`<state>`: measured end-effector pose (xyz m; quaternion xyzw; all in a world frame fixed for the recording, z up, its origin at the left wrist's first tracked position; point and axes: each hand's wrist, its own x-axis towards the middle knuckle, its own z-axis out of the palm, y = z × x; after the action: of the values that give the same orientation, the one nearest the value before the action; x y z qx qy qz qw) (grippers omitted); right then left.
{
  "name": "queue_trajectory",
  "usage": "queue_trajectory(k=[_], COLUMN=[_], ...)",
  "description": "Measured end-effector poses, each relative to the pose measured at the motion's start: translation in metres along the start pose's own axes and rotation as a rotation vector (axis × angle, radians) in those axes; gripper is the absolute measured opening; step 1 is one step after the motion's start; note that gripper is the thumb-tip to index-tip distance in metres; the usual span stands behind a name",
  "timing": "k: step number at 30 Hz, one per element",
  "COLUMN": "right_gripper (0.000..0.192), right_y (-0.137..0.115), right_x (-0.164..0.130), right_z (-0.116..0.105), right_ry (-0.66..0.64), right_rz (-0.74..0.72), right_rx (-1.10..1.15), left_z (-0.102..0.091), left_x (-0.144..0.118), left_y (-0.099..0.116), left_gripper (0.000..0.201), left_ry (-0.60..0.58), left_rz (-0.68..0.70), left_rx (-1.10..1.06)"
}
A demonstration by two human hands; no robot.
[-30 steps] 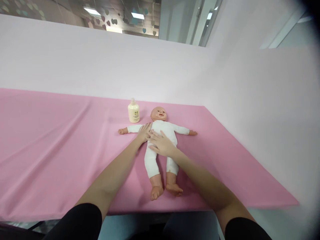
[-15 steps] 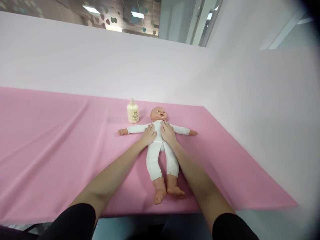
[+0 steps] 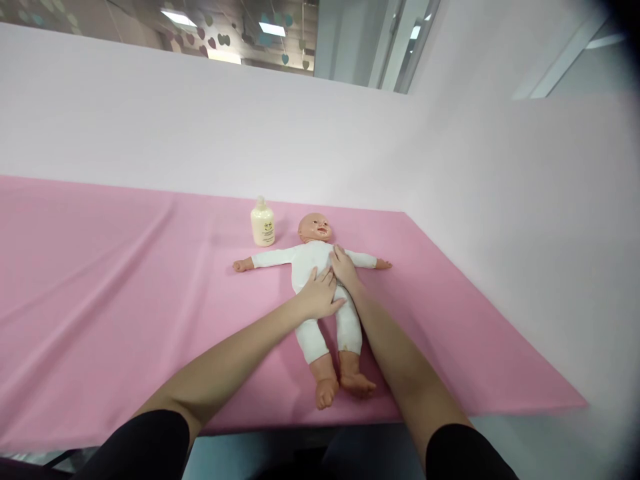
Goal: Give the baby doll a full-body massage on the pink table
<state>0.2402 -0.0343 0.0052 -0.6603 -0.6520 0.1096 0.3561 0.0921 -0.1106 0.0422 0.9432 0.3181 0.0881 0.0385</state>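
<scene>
A baby doll [image 3: 311, 259] with a white cloth body lies on its back on the pink cover, arms spread sideways and feet toward me. My left hand [image 3: 321, 293] rests across the doll's lower belly, its fingers stretched out and pointing up and to the right. Against the right side of the doll's chest lies my right hand [image 3: 345, 268], fingers extended, the side of the hand along the torso. Neither hand grips anything. The two hands are close together, and part of the doll's belly and hip is hidden under them.
Beyond the doll's outstretched arm on the left stands a cream-coloured pump bottle [image 3: 263, 225]. The pink cover [image 3: 125, 287] spreads over the table, with its front edge near my body. White walls [image 3: 200, 127] rise behind and to the right.
My left hand has slid down and rightward from the side of the doll's chest to its lower belly. My right hand has shifted slightly to the right. The doll's legs have tilted a little rightward.
</scene>
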Motion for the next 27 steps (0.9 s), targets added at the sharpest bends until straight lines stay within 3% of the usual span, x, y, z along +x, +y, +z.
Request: queue_trajectory(k=[3, 9, 13, 16, 22, 24, 27], right_gripper=[0.052, 0.058, 0.057, 0.057, 0.055, 0.055, 0.056], right_y=[0.006, 0.015, 0.016, 0.016, 0.017, 0.014, 0.008], right_x=[0.002, 0.004, 0.003, 0.003, 0.003, 0.002, -0.001], right_z=[0.000, -0.005, -0.009, -0.010, -0.009, -0.011, -0.014], right_ry=[-0.002, -0.064, -0.085, -0.098, -0.098, -0.098, -0.103], right_rz=[-0.022, 0.004, 0.023, 0.023, 0.005, -0.011, -0.051], right_rx=[0.035, 0.177, 0.151, 0.098, 0.027, 0.006, -0.043], left_z=[-0.003, -0.009, -0.002, 0.005, -0.002, -0.006, -0.012], left_x=[-0.003, -0.009, -0.010, -0.012, -0.015, -0.012, -0.004], left_y=[0.006, 0.024, 0.041, 0.052, 0.063, 0.059, 0.042], left_gripper=[0.067, 0.047, 0.036, 0.037, 0.022, 0.023, 0.029], left_ry=[-0.006, -0.007, 0.017, 0.012, -0.140, -0.171, -0.056], left_rz=[0.068, 0.351, 0.577, 0.634, 0.819, 0.811, 0.630], left_rx=[0.008, -0.097, -0.155, -0.158, -0.358, -0.493, -0.585])
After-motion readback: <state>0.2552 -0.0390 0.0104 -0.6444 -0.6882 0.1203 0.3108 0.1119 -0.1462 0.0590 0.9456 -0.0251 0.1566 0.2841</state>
